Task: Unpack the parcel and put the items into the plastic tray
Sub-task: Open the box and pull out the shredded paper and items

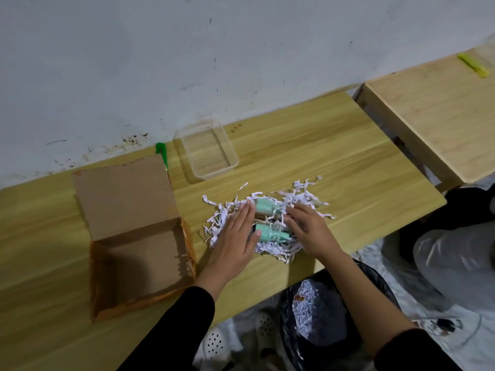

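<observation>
While both hands are lying on the pile of shredded paper (270,223) on the table (334,162), the left hand (235,236) is resting flat, fingers spread, gripping nothing — the right hand (308,226) is curling loosely over the shreds, with no firm grip visible. Two mint-green bottles (267,219) are sitting between them in the paper. The cardboard box (139,250) is standing open to the left; the plastic tray (207,149) is sitting farther back, near the wall.
</observation>
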`<action>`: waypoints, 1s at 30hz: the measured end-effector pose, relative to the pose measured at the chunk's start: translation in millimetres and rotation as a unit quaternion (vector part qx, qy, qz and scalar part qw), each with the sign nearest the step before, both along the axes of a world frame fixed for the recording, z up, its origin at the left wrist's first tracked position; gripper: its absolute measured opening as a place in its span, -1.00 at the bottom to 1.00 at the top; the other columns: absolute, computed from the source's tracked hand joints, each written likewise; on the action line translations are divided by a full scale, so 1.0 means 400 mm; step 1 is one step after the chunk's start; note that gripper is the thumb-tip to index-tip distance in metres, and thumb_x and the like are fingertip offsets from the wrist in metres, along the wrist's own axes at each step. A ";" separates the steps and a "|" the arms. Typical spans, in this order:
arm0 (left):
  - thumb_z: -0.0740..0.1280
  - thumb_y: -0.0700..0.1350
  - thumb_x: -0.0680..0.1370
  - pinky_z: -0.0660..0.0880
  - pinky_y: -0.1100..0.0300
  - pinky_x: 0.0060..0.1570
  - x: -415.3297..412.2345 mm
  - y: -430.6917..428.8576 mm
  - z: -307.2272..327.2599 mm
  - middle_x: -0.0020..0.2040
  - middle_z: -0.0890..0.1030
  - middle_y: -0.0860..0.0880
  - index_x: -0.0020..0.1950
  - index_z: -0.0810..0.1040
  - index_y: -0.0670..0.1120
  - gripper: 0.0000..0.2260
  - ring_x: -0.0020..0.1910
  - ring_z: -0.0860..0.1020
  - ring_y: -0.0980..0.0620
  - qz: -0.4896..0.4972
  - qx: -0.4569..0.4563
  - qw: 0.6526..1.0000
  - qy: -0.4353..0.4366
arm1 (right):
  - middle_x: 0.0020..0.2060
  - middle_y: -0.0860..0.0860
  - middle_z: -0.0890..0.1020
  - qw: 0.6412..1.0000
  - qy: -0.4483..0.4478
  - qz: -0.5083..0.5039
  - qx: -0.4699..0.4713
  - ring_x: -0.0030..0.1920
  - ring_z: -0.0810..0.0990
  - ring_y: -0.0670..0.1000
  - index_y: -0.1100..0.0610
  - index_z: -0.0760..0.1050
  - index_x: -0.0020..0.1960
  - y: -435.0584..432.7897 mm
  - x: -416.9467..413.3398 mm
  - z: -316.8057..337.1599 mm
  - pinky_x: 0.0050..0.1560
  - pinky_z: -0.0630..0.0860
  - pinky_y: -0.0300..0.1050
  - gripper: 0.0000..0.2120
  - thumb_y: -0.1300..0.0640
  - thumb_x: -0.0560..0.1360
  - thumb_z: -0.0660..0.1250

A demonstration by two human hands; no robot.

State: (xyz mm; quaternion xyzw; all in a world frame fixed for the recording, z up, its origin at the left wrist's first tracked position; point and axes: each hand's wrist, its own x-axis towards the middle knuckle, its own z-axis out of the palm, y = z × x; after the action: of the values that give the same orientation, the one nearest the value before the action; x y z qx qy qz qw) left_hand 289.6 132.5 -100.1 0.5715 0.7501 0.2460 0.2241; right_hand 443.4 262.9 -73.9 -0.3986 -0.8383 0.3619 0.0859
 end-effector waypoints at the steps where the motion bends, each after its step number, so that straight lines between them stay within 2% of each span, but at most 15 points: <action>1: -0.07 0.13 0.61 -0.16 0.20 0.49 -0.005 -0.006 -0.005 0.52 -0.15 0.15 0.50 -0.16 0.08 -0.50 0.49 -0.22 0.23 -0.003 0.000 1.000 -0.007 | 0.29 0.11 0.46 0.999 -0.009 -0.007 -0.030 0.25 0.47 0.09 0.15 0.48 0.27 0.013 0.014 -0.003 0.11 0.35 -0.23 -0.69 0.09 0.56 0.24; 4: -0.08 0.13 0.59 -0.06 0.16 0.49 -0.011 -0.009 -0.018 0.54 -0.07 0.08 0.51 -0.09 0.06 -0.50 0.52 -0.11 0.12 0.100 -0.001 0.994 -0.043 | 0.36 0.12 0.41 0.998 -0.022 0.000 -0.053 0.31 0.43 0.08 0.13 0.47 0.29 0.054 0.053 -0.007 0.19 0.36 -0.18 -0.68 0.11 0.55 0.24; 7: -0.08 0.10 0.58 -0.01 0.12 0.50 -0.008 -0.003 -0.033 0.55 0.07 -0.01 0.52 0.08 -0.06 -0.47 0.53 0.04 0.05 0.208 -0.024 0.977 -0.031 | 0.16 0.18 0.52 0.999 -0.008 -0.029 -0.022 0.11 0.56 0.17 0.19 0.51 0.23 0.101 0.086 -0.005 0.12 0.53 0.00 -0.72 0.25 0.53 0.26; 8: -0.08 0.09 0.58 -0.04 0.14 0.49 -0.003 -0.004 -0.036 0.54 0.09 -0.02 0.52 0.10 -0.07 -0.47 0.52 0.04 0.05 0.213 -0.030 0.977 -0.014 | 0.11 0.18 0.52 0.999 -0.002 -0.036 -0.012 0.06 0.57 0.19 0.21 0.53 0.20 0.111 0.091 0.000 0.08 0.54 0.04 -0.73 0.29 0.52 0.27; 10: -0.07 0.08 0.59 -0.08 0.15 0.49 0.009 -0.008 -0.039 0.54 0.11 -0.03 0.52 0.11 -0.07 -0.49 0.52 0.04 0.05 0.216 -0.032 0.976 -0.002 | 0.12 0.18 0.48 1.000 0.005 -0.030 0.007 0.06 0.55 0.17 0.21 0.54 0.18 0.118 0.088 0.016 0.10 0.54 0.07 -0.74 0.30 0.50 0.29; 13: -0.02 0.04 0.63 -0.03 0.11 0.50 0.026 -0.017 -0.032 0.54 0.13 -0.04 0.51 0.12 -0.07 -0.54 0.52 0.06 0.03 0.232 -0.028 0.972 -0.002 | 0.14 0.14 0.49 0.998 0.013 0.011 0.062 0.14 0.47 0.11 0.12 0.56 0.16 0.106 0.058 0.046 0.13 0.43 -0.04 -0.74 0.23 0.48 0.33; 18: 0.01 0.03 0.63 0.04 0.04 0.50 0.037 -0.029 -0.021 0.54 0.12 -0.02 0.52 0.11 -0.03 -0.55 0.52 0.06 0.02 0.241 -0.045 0.969 -0.007 | 0.15 0.10 0.52 0.983 0.005 0.088 0.161 0.10 0.49 0.15 0.08 0.58 0.09 0.049 -0.015 0.079 0.09 0.41 0.06 -0.76 0.16 0.42 0.37; 20: 0.01 0.04 0.64 0.04 0.03 0.49 0.038 -0.031 -0.020 0.54 0.11 -0.02 0.52 0.10 -0.02 -0.55 0.52 0.05 0.02 0.244 -0.054 0.968 -0.011 | 0.09 0.12 0.53 0.981 0.013 0.106 0.164 0.06 0.50 0.16 0.11 0.58 0.06 0.032 -0.041 0.086 0.05 0.42 0.06 -0.78 0.18 0.41 0.36; 23: -0.01 0.06 0.63 0.04 0.04 0.49 0.034 -0.032 -0.026 0.54 0.11 -0.01 0.52 0.10 0.00 -0.55 0.52 0.04 0.02 0.242 -0.061 0.968 -0.009 | -0.07 0.14 0.56 0.982 0.018 0.154 0.105 -0.02 0.52 0.17 0.19 0.57 0.00 0.013 -0.063 0.086 -0.03 0.49 0.03 -0.83 0.18 0.42 0.36; 26: -0.01 0.06 0.63 0.02 0.06 0.50 0.030 -0.028 -0.030 0.54 0.12 -0.02 0.52 0.11 -0.01 -0.55 0.52 0.05 0.01 0.242 -0.065 0.968 -0.003 | -0.05 0.11 0.56 0.974 -0.052 0.200 0.090 0.02 0.51 0.16 0.17 0.54 0.05 -0.011 -0.070 0.067 0.00 0.51 0.08 -0.72 0.06 0.40 0.39; 30: 0.01 0.03 0.63 0.00 0.09 0.49 0.034 -0.024 -0.027 0.53 0.14 -0.04 0.51 0.14 -0.03 -0.56 0.52 0.08 -0.01 0.247 -0.061 0.967 0.009 | 0.08 0.12 0.57 0.968 -0.088 0.209 0.108 0.14 0.48 0.16 0.17 0.50 0.20 -0.021 -0.076 0.059 0.11 0.49 0.08 -0.49 -0.08 0.35 0.43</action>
State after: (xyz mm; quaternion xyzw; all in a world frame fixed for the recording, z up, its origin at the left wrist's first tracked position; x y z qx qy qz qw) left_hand 303.0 122.8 -111.1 0.3560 0.8837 0.2423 0.1836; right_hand 413.1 254.3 -50.1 -0.2333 -0.9413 0.2430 -0.0231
